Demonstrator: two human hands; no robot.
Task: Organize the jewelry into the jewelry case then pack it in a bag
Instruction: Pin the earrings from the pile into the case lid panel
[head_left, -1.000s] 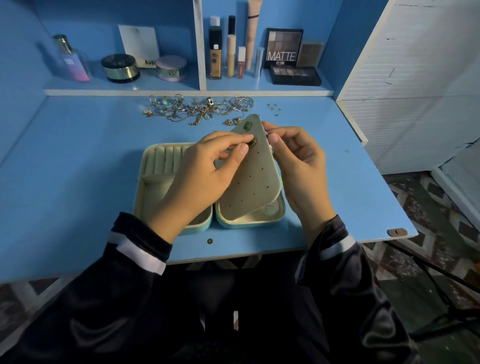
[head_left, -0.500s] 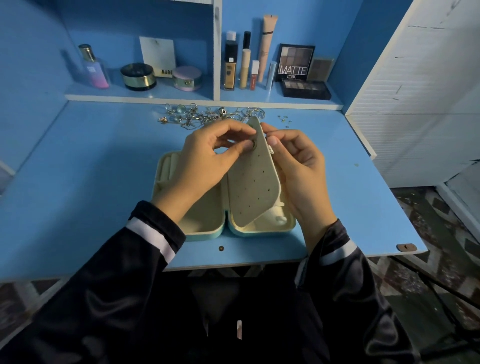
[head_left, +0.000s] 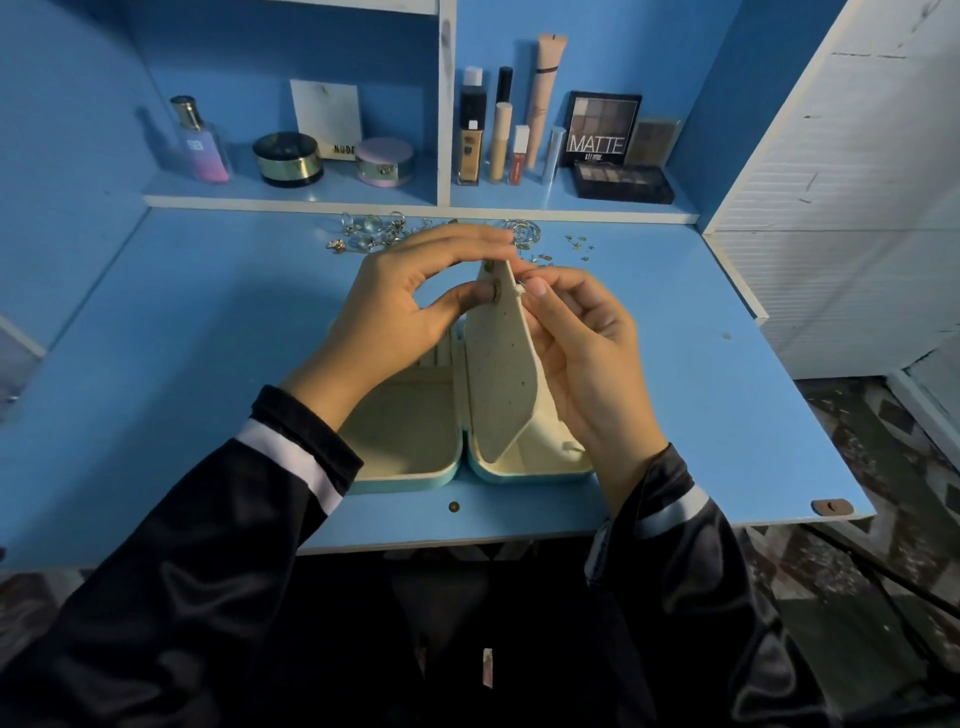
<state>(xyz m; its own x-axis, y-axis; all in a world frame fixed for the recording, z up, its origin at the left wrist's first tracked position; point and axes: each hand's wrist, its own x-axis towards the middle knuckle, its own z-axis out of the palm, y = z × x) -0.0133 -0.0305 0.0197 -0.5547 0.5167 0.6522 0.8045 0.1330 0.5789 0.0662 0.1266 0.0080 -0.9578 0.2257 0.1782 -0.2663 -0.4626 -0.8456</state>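
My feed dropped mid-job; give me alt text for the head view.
The left hand pinches a stud onto the raised perforated panel of the open jewelry case on the blue desk, while the right hand pinches the panel's back edge. Loose jewelry lies at the desk's far edge.

The jewelry case (head_left: 410, 477) looks soft and matt cream inside, with a smooth pale-green shell. At its 12 o'clock, the jewelry (head_left: 371, 234) is shiny metal. The desk (head_left: 197, 364) is smooth blue painted board. The sleeves (head_left: 218, 561) are glossy dark cloth.
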